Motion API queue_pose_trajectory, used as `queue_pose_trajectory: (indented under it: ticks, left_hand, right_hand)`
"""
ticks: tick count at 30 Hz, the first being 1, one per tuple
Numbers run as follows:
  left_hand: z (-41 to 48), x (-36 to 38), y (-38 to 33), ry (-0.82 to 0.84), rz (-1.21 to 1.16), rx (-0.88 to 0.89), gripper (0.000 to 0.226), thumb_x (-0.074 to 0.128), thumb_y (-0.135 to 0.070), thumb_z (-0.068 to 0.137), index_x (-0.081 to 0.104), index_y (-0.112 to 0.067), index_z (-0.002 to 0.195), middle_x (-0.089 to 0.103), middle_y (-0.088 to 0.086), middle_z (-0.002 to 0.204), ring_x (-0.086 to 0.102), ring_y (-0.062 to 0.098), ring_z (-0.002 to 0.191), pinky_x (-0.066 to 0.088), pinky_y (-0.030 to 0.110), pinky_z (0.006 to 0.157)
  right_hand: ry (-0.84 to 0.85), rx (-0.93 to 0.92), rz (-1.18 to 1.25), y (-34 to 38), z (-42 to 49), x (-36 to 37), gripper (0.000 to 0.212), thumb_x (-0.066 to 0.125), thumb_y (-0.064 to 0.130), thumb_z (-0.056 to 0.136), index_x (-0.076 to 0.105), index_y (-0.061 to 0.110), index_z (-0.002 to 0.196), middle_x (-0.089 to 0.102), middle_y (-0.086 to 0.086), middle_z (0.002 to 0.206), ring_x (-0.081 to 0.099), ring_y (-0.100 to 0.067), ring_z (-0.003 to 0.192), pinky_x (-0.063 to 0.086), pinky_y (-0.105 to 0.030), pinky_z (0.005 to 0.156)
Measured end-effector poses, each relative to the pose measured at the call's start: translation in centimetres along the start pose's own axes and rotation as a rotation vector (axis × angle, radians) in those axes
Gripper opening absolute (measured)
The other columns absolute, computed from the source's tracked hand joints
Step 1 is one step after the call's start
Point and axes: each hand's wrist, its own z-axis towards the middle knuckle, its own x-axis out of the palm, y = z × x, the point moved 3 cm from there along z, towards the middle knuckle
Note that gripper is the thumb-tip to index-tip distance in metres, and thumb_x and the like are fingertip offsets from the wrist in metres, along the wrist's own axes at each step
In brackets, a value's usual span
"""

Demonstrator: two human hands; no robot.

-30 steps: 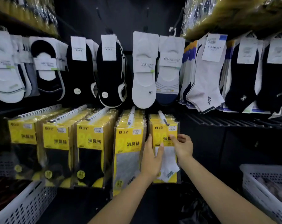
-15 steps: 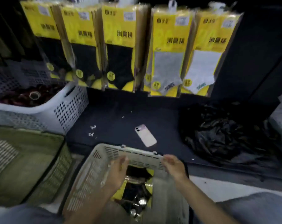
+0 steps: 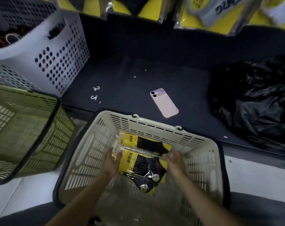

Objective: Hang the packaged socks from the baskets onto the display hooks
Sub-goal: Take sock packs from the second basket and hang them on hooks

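Far left, a white perforated basket (image 3: 56, 51) sat on the dark shelf (image 3: 138, 51) with something dark red inside, and just below it was a green basket (image 3: 29, 128). A little further right, two small white hooks (image 3: 95, 92) lay loose on the shelf. Then the cream basket (image 3: 154, 126), and that was where it was all happening: both arms were down inside it. The left hand (image 3: 113, 162) had fingers and thumb curled round the left end of a sock pack (image 3: 143, 151). The pack was turned edge-up, so only its clear plastic rim showed, running across from one hand to the other. Just beneath it a second pack (image 3: 139, 168) lay flat, yellow card and black socks. Behind, near the basket's far wall, a third pack (image 3: 128, 139) showed its yellow header. At the other end, the right hand (image 3: 176, 161) gripped the pack's right corner with fingers bent round it, though blur hid exactly how they lay. So the pack was held between the two hands, low in the basket, below its rim. Beyond the basket a pink phone (image 3: 164, 102) lay face down on the shelf, well apart from a crumpled black plastic bag (image 3: 252, 101) at far right. Up top, the bottoms of hanging sock packs (image 3: 202, 15) dangled above the shelf.
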Motion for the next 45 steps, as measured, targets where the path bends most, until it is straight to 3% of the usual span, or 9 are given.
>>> queue_pose_trajectory:
  ticks: [9,14,18,22,25,28,33,42,45]
  left_hand:
    - [2.4,1.6,1.3,0.072,-0.009,-0.035,0.048,0.045,-0.043,0.097,0.041,-0.021,0.139,0.049,0.007,0.135,0.047,0.024,0.123,0.041,0.035,0.097]
    - [1.6,0.9,2.6,-0.001,-0.113,-0.081,0.023,0.053,-0.053,0.089,0.043,-0.038,0.104,0.055,-0.02,0.095,0.056,-0.001,0.084,0.044,0.019,0.063]
    - [1.2,0.9,3.9,-0.028,-0.102,-0.102,0.041,0.061,-0.055,0.078,0.06,-0.02,0.1,0.069,0.003,0.093,0.068,0.024,0.087,0.057,0.045,0.074]
    - [1.1,0.8,4.3,0.018,-0.069,-0.141,0.061,0.071,-0.042,0.077,0.053,-0.004,0.122,0.064,0.016,0.112,0.061,0.038,0.105,0.052,0.051,0.088]
    - [0.9,0.9,4.1,0.089,-0.017,-0.139,0.065,0.079,-0.022,0.073,0.049,0.008,0.122,0.062,0.018,0.108,0.059,0.044,0.108,0.056,0.04,0.084]
    - [1.0,0.9,3.9,0.08,0.094,-0.079,0.066,0.077,-0.007,0.076,0.041,0.02,0.125,0.059,0.026,0.115,0.057,0.046,0.111,0.056,0.038,0.08]
    - [0.5,0.8,3.4,0.091,0.134,-0.128,0.094,0.074,-0.025,0.081,0.012,0.0,0.148,0.026,0.023,0.15,0.031,0.037,0.137,0.031,0.048,0.111]
    - [0.0,1.2,2.9,0.066,-0.027,-0.217,0.061,0.072,-0.019,0.083,0.044,0.012,0.128,0.053,0.026,0.129,0.055,0.039,0.116,0.047,0.048,0.096]
    - [-1.2,1.0,2.4,0.084,-0.116,-0.28,0.051,0.068,-0.026,0.086,0.054,0.009,0.119,0.06,0.025,0.121,0.06,0.037,0.11,0.048,0.05,0.096]
  right_hand:
    - [-0.043,-0.006,-0.033,0.7,1.8,1.6,0.026,0.075,0.019,0.081,0.063,0.007,0.101,0.06,-0.005,0.088,0.059,-0.022,0.088,0.05,-0.032,0.077]
    - [0.12,-0.141,0.047,1.5,0.4,-0.3,0.004,0.069,0.029,0.085,0.071,0.028,0.081,0.073,0.014,0.078,0.067,0.001,0.075,0.047,-0.008,0.057]
    - [0.07,0.069,0.101,-3.0,-0.2,-1.0,0.024,0.064,0.023,0.089,0.069,0.01,0.108,0.071,-0.003,0.098,0.065,-0.017,0.089,0.052,-0.026,0.078]
    - [0.037,0.253,-0.148,-7.6,-1.0,0.0,0.026,0.063,0.018,0.09,0.064,-0.001,0.108,0.067,-0.019,0.111,0.06,-0.023,0.091,0.049,-0.023,0.069]
    - [0.018,0.263,-0.206,-7.8,-2.2,1.4,0.044,0.068,0.027,0.086,0.054,0.003,0.12,0.06,-0.02,0.122,0.057,-0.032,0.111,0.047,-0.041,0.095]
    - [0.068,0.274,-0.161,-7.6,-3.7,3.3,0.065,0.07,0.028,0.084,0.038,0.009,0.137,0.052,-0.014,0.132,0.055,-0.026,0.11,0.05,-0.034,0.087]
    - [-0.023,0.358,0.146,-7.4,-3.7,3.7,0.054,0.073,0.01,0.081,0.047,-0.002,0.127,0.056,-0.02,0.127,0.056,-0.031,0.111,0.048,-0.042,0.089]
    - [0.299,0.41,0.142,-5.4,-3.6,1.7,0.048,0.072,0.022,0.081,0.058,0.005,0.123,0.067,-0.012,0.115,0.063,-0.02,0.091,0.049,-0.029,0.066]
    - [0.433,0.388,0.122,-3.7,-4.3,0.7,0.073,0.075,0.032,0.072,0.048,0.011,0.136,0.056,-0.008,0.134,0.051,-0.022,0.121,0.042,-0.04,0.097]
